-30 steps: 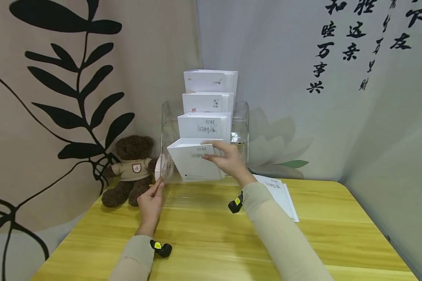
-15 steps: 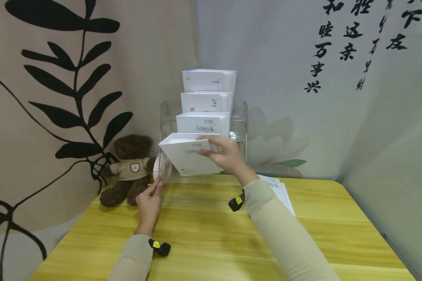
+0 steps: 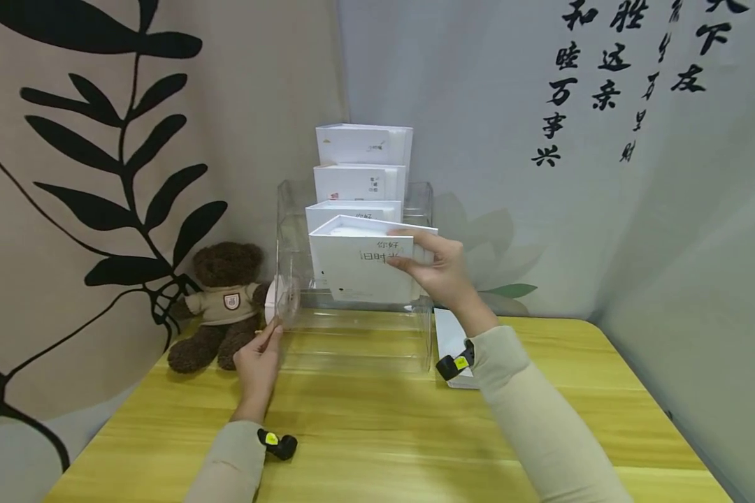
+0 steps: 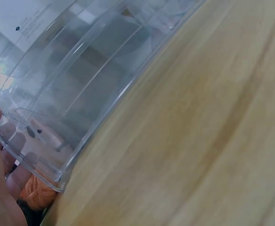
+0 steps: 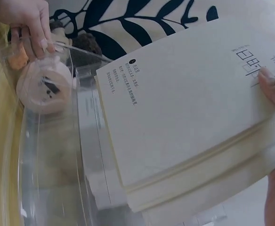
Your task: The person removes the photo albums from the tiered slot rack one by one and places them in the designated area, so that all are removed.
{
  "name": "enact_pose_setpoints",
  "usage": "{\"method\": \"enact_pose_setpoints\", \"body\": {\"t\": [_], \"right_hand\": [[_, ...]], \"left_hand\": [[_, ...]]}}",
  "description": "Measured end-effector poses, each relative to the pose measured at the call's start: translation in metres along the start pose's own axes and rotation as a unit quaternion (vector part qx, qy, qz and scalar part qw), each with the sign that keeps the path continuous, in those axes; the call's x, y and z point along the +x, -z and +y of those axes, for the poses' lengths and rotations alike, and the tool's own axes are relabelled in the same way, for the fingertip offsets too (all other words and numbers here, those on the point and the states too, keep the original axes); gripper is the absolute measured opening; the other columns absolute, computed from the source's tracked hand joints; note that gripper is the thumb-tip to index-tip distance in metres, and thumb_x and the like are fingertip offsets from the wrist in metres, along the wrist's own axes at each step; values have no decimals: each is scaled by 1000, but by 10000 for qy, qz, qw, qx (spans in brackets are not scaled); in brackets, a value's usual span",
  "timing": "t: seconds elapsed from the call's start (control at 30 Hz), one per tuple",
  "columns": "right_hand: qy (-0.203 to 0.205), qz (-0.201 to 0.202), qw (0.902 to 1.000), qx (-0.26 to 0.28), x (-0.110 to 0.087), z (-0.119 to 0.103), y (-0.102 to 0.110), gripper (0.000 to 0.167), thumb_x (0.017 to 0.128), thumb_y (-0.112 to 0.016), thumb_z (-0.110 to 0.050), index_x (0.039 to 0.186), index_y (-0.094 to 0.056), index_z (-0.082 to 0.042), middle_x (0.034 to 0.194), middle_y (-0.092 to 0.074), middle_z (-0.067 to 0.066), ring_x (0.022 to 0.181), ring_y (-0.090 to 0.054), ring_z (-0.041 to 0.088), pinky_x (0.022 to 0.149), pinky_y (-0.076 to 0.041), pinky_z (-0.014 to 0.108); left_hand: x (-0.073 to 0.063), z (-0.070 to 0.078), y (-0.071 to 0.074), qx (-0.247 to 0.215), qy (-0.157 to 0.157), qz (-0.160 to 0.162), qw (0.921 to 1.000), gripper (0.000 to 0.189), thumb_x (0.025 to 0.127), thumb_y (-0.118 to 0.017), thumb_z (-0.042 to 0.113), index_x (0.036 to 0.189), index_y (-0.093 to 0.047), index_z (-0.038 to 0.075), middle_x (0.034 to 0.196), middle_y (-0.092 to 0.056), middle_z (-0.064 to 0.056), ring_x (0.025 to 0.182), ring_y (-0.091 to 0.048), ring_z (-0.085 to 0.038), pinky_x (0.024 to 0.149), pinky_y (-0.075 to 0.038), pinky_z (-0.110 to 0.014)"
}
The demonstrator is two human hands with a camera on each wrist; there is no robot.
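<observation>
My right hand (image 3: 443,269) grips a white photo album (image 3: 361,272) by its upper right side, thumb on the front cover. Black Chinese lettering runs across the cover, and page edges show in the right wrist view. The album hangs in front of a clear stepped rack (image 3: 355,320), overlapping its lower tiers. Behind it, further white albums (image 3: 346,145) stand upright, one above another on the rack's steps. At the rack's front left corner my left hand (image 3: 258,360) pinches the clear side edge between thumb and fingers.
A brown teddy bear (image 3: 226,300) sits left of the rack. Beside the rack's left wall is a round pale pink object (image 5: 44,87) with an orange yarn-like ball (image 5: 19,57). Another white album (image 3: 449,335) lies on the wooden table (image 3: 365,433), partly behind my right sleeve.
My right hand has lifted the album up and off the rack's lowest step, then moved it rightward. The lowest step now shows bare. My left hand keeps its hold on the rack.
</observation>
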State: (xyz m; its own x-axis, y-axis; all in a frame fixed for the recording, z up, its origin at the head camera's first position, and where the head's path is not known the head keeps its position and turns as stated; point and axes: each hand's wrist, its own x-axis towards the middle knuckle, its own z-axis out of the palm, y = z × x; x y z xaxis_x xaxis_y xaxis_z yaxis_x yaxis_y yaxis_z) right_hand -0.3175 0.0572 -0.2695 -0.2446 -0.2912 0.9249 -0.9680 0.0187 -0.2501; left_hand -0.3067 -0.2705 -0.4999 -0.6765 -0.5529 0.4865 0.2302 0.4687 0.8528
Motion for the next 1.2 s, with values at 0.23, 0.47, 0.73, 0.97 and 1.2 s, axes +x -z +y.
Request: {"method": "enact_pose_setpoints", "body": {"t": [0.23, 0.47, 0.73, 0.97, 1.2], "right_hand": [[-640, 391, 9972, 81, -21, 18, 34, 43, 68, -80, 24, 108, -71, 10, 99, -74, 23, 90, -73, 11, 70, -59, 28], [-1023, 669, 9920, -307, -48, 29, 72, 45, 72, -81, 18, 113, -73, 2, 102, -75, 17, 92, -74, 12, 71, -59, 26], [-1313, 954, 9841, -716, -72, 19, 112, 46, 71, -79, 23, 114, -72, 6, 103, -76, 13, 91, -73, 6, 69, -58, 21], [-1374, 932, 9797, -1119, -89, 4, 136, 46, 69, -78, 26, 112, -71, 10, 100, -76, 14, 88, -73, 4, 67, -57, 20], [-2309, 1282, 9542, -1403, -130, 20, 171, 45, 75, -83, 14, 117, -73, 2, 100, -76, -11, 85, -72, 1, 65, -56, 17]], "left_hand": [[0, -2, 0, -107, 252, -164, 9995, 31, 95, -69, 43, 123, -73, 31, 115, -73, 7, 103, -71, -15, 74, -49, -9], [0, -1, 0, -67, 277, -246, 9993, 34, 95, -67, 48, 125, -71, 31, 118, -71, 8, 107, -69, -14, 81, -53, -17], [-2, -1, 0, -121, 225, -216, 9994, 32, 96, -68, 46, 124, -72, 32, 115, -73, 6, 89, -71, -6, 61, -46, -10], [-2, 0, 0, 13, 177, -173, 9997, 31, 96, -68, 45, 123, -73, 33, 113, -74, 6, 92, -71, -9, 64, -46, -10], [-1, 1, 1, -72, 198, -173, 9996, 30, 95, -69, 43, 123, -73, 31, 109, -75, 0, 73, -65, 6, 58, -46, -11]]}}
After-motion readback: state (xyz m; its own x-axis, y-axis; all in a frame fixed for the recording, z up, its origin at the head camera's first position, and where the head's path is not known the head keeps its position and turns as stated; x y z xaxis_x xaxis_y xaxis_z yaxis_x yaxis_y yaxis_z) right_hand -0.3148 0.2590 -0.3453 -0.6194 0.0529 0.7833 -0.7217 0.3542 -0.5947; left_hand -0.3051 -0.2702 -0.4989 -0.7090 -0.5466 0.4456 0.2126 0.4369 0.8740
